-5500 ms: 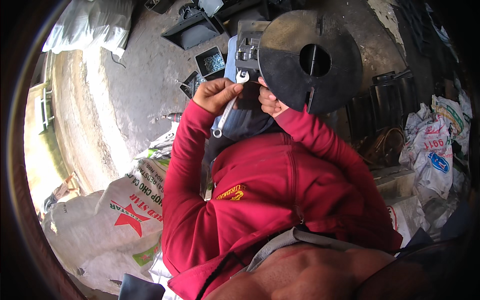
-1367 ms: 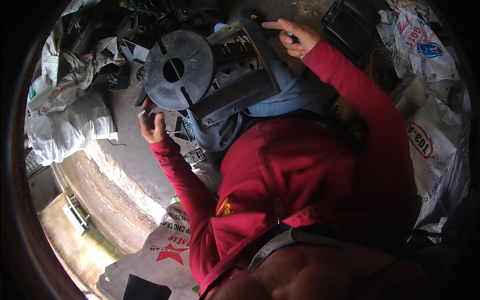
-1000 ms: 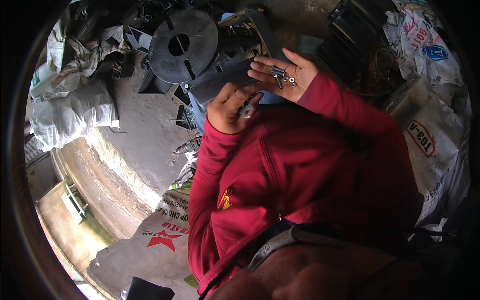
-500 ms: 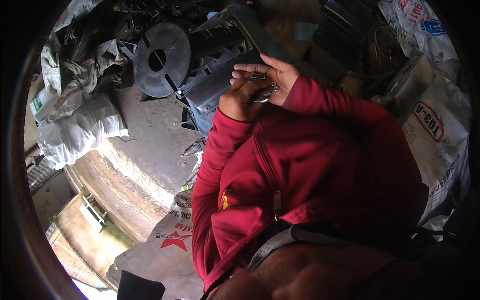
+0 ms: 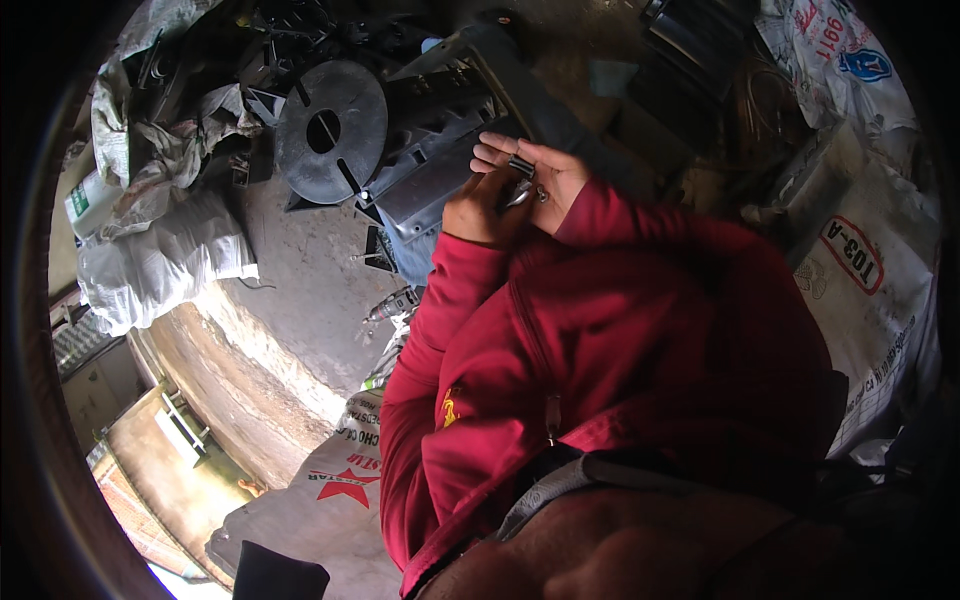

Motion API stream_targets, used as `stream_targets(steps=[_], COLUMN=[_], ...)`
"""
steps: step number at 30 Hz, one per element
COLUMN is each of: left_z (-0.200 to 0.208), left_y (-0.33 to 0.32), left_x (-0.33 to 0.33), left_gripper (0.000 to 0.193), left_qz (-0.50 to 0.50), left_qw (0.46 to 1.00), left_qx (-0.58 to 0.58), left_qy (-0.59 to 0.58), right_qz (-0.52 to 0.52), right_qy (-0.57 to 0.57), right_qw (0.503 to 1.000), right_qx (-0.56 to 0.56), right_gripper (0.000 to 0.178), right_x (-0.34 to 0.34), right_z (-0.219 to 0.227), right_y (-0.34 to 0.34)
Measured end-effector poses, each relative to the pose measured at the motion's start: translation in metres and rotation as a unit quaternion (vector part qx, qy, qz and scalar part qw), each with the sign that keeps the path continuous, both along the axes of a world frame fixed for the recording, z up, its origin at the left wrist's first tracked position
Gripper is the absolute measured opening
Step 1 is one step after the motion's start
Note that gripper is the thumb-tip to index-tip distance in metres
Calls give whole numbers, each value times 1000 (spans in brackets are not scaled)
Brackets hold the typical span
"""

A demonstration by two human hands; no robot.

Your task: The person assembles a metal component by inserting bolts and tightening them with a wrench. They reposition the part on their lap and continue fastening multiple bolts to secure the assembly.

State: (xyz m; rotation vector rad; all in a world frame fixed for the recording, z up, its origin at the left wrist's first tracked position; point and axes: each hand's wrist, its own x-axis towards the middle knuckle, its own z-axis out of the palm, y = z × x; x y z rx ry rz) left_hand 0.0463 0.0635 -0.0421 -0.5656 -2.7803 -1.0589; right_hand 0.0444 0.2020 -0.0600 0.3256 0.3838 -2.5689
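Note:
My left hand (image 5: 474,212) is closed, its fingers curled over the right palm. A shiny curved metal piece (image 5: 517,194) sticks out at its fingers; its kind is hard to tell. My right hand (image 5: 562,180) lies cupped with the palm up and the fingers stretched to the left. Across its fingers rests a short dark metal cylinder (image 5: 520,165) with a glint along it. Small nut-like metal parts (image 5: 542,193) lie in the palm. Both hands are close together before my red jacket, and the left one hides part of the right palm.
Beyond my hands lie a round black slotted disc (image 5: 332,130) and a black plastic housing (image 5: 425,200). A power drill (image 5: 392,303) lies on the floor beside my left arm. White sacks lie at the left (image 5: 165,260) and right (image 5: 860,300); another printed sack (image 5: 300,530) is nearer.
Both hands have dropped slightly lower in the view, still together. The cylinder has tilted, and the left fingers have shifted over the palm. The surroundings have moved a little with the head.

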Motion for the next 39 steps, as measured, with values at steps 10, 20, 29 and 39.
stream_targets(steps=[10,20,29,39], left_z=[12,33,24,6], left_y=[-8,-17,-40,-46], left_x=[-2,-12,-21,-5], left_gripper=[20,23,27,29], left_qz=[-53,-60,-76,-116], left_qw=[984,989,992,987], left_qx=[125,25,17,58], left_qy=[-113,-134,-99,-96], right_qz=[38,96,154,264], right_qy=[-18,-84,11,129], right_qw=[999,992,967,900], right_qx=[-29,-8,200,321], right_gripper=[44,30,31,30], right_x=[4,7,-2,-6], right_z=[-6,-25,12,-42], right_y=[1,4,10,25])
